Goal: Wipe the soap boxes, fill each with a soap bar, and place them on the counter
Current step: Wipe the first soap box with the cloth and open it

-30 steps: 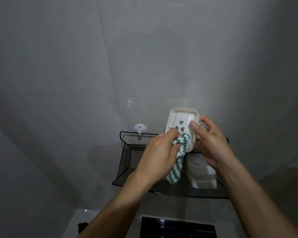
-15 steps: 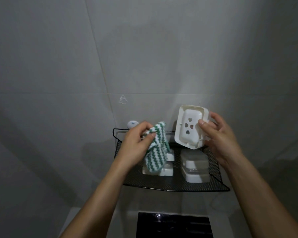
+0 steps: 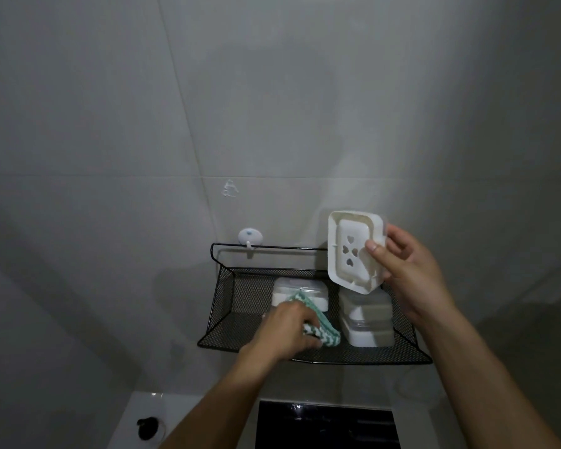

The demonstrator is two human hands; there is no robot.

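Observation:
My right hand (image 3: 408,273) holds a white soap box (image 3: 353,251) upright above the right side of a black mesh wall shelf (image 3: 237,303); its inner tray with heart-shaped holes faces me. My left hand (image 3: 289,328) is low inside the shelf, closed on a green-and-white striped cloth (image 3: 94,328). Behind that hand sits a white lidded soap box (image 3: 300,294). Two more soap boxes (image 3: 368,319) are stacked on the shelf's right, below the held box.
A grey tiled wall fills the view. A white hook (image 3: 250,237) sticks to the wall above the shelf's left rail. Below lie a white counter (image 3: 143,413), a black glossy cooktop (image 3: 324,426) and a small dark object (image 3: 147,427) at the left.
My left hand has pulled the cloth away from the held box and dropped with it into the shelf. My right hand has kept the box raised, shifting slightly right.

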